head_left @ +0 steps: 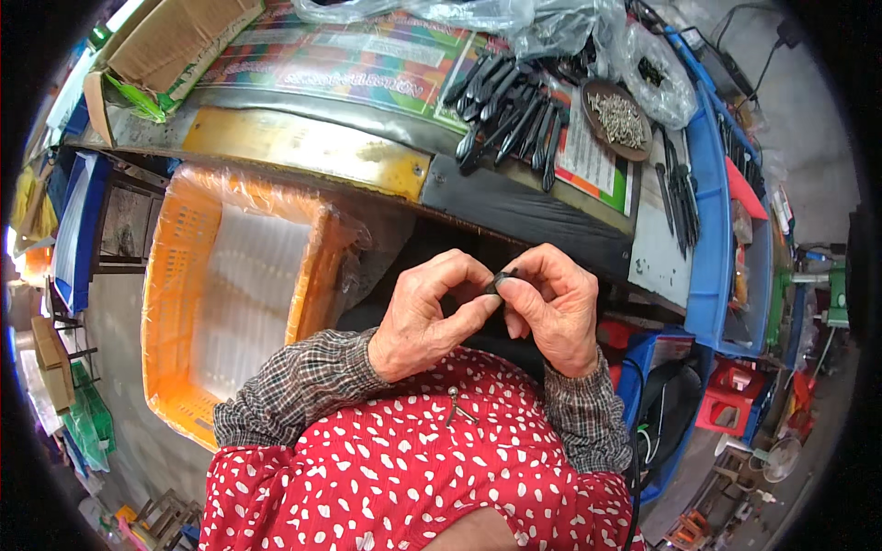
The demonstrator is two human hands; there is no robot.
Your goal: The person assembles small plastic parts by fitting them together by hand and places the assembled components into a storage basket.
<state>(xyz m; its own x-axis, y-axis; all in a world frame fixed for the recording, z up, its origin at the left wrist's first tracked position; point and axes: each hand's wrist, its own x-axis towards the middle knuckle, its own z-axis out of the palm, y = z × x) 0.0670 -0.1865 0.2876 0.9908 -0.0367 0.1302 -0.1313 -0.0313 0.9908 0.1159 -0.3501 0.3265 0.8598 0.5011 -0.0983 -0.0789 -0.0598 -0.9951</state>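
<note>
A cluttered workbench point(303, 147) with a worn metal front edge spans the top of the view, covered partly by a colourful printed sheet point(367, 55). Near its right end lies a heap of black handles point(510, 110), beside a round dish of small metal screws point(618, 119); clear plastic bags point(551, 23) sit along the far edge and a cardboard box point(165, 50) at the left corner. Below the front edge stands an orange crate point(230, 285) lined with clear plastic, its contents unclear. In front of the bench, over the lap, the left hand point(427, 317) and right hand point(551, 308) meet, fingertips of both pinched together on 1 small black part point(501, 280).
</note>
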